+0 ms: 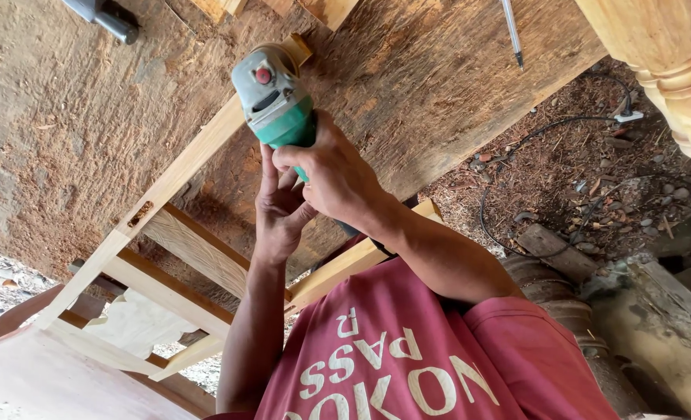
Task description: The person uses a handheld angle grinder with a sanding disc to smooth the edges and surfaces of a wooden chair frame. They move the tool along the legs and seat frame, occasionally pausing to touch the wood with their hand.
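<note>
A green angle grinder (277, 105) with a grey head and a red button rests its head on a pale wooden rail (182, 167) of a furniture frame. My right hand (334, 175) wraps around the grinder's green body from the right. My left hand (282, 211) sits just below it, fingers up against the same body. The frame's other rails (167, 292) run towards the lower left, over a rough brown slab (66, 132). My red shirt (408, 358) fills the bottom of the view.
A black cable (516, 194) loops over ground littered with wood chips at the right. A turned pale wooden post (672, 70) stands at the top right. A thin metal tool (513, 31) and a grey metal part (104, 15) lie on the slab.
</note>
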